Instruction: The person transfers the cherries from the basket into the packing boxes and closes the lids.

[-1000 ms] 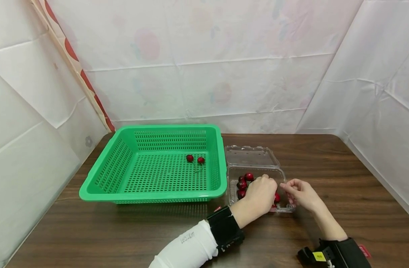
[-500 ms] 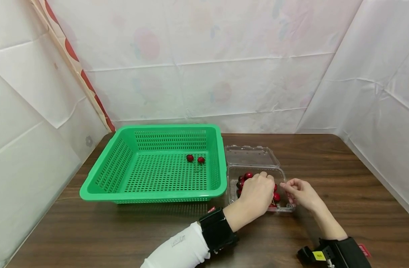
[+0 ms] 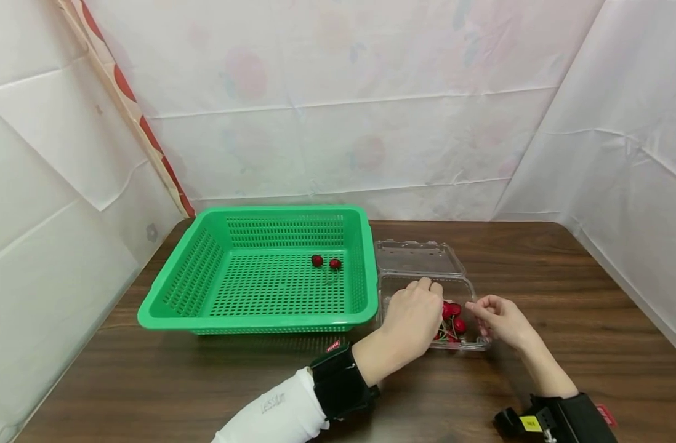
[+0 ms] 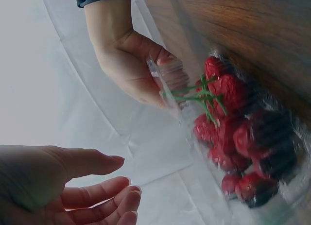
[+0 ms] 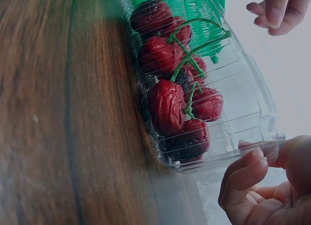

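Observation:
A clear plastic clamshell box (image 3: pixel 461 281) holds several dark red cherries (image 3: pixel 455 309) with green stems. Over its left half, in the head view, is my left hand (image 3: pixel 412 317); the left wrist view shows its thumb and fingers (image 4: pixel 102 190) apart with nothing between them. My right hand (image 3: pixel 501 320) pinches the box's right edge between thumb and fingers, as the right wrist view also shows. Further left, two cherries (image 3: pixel 317 261) lie inside a green plastic basket (image 3: pixel 255 323). In the head view, the left hand hides some of the boxed cherries.
The box's transparent lid (image 3: pixel 418 255) lies folded back behind it. The basket stands close to the box's left side on a dark wooden table (image 3: pixel 177 381). White patterned sheets (image 3: pixel 371 111) hang behind and at both sides.
My left hand has shifted leftward over the box, uncovering more cherries on the right side. The right hand keeps its hold on the box edge. The head view has shifted slightly.

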Motion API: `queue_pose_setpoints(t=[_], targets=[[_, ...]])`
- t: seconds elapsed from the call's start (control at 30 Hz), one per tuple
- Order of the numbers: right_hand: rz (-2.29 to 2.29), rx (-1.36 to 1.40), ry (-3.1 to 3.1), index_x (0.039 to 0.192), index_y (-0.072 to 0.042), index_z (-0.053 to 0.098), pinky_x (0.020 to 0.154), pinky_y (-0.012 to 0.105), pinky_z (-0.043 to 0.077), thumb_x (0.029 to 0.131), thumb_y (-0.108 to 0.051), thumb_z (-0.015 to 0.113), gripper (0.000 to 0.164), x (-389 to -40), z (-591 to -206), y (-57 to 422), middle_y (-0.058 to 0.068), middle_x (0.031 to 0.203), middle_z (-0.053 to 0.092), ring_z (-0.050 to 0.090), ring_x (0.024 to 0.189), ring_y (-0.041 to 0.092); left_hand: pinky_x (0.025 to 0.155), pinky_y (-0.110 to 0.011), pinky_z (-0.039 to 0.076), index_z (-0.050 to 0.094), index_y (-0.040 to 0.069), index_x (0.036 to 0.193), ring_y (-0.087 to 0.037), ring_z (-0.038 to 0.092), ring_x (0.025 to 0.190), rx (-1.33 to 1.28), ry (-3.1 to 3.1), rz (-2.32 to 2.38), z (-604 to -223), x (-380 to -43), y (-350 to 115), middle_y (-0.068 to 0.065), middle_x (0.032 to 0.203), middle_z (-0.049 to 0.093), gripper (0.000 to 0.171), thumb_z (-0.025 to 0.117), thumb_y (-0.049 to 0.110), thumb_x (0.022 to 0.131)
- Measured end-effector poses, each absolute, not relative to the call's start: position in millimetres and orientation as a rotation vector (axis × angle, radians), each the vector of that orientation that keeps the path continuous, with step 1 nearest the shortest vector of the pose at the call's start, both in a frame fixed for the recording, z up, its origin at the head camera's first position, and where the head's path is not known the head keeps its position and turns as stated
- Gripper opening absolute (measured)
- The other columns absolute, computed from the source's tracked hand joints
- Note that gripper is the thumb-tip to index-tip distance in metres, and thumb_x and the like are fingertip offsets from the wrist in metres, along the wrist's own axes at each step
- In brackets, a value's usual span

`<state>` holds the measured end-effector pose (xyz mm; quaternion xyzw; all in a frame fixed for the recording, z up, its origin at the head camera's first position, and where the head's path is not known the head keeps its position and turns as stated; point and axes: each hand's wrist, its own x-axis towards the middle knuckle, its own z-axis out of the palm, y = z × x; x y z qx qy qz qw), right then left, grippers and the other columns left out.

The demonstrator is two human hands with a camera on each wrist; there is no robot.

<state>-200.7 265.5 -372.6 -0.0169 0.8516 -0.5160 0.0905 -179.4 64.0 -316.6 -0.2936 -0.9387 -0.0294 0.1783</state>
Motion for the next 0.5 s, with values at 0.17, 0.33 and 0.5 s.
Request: queue_pose_setpoints(t=[0.17, 0.33, 0.5], targets=[[-1.521, -0.058, 2.541, 0.088, 0.007, 0.044, 0.042, 0.028, 0.041, 0.092, -0.022, 0.050, 0.030, -200.7, -372.8, 266.1, 0.003, 0.055, 0.046, 0.043, 0.045, 0.010, 0.052, -0.020, 0.046, 0.061, 0.011, 0.087, -0.010, 0.054, 0.070, -0.830, -2.647, -0.067, -310.6, -178.9, 54.7, 0.001, 0.080, 0.055, 0.017, 0.063, 0.027, 0.081], [-1.517, -0.060, 2.538, 0.089, 0.008, 0.044, 0.042, 0.028, 0.041, 0.092, -0.023, 0.050, 0.031, -200.6, -372.7, 265.9, 0.002, 0.055, 0.046, 0.043, 0.045, 0.010, 0.053, -0.019, 0.045, 0.060, 0.011, 0.084, -0.011, 0.054, 0.071, -0.843, -2.674, -0.095, -303.4, -178.4, 43.4, 0.000, 0.080, 0.055, 0.013, 0.061, 0.023, 0.083], [-1.508, -0.080, 2.557, 0.087, 0.007, 0.044, 0.041, 0.027, 0.039, 0.092, -0.022, 0.050, 0.030, -199.9, -372.5, 265.6, 0.002, 0.055, 0.046, 0.042, 0.044, 0.009, 0.054, -0.020, 0.046, 0.061, 0.010, 0.087, -0.012, 0.056, 0.074, -0.837, -2.708, -0.105, -296.4, -178.4, 32.2, -0.001, 0.083, 0.056, 0.013, 0.061, 0.023, 0.083]])
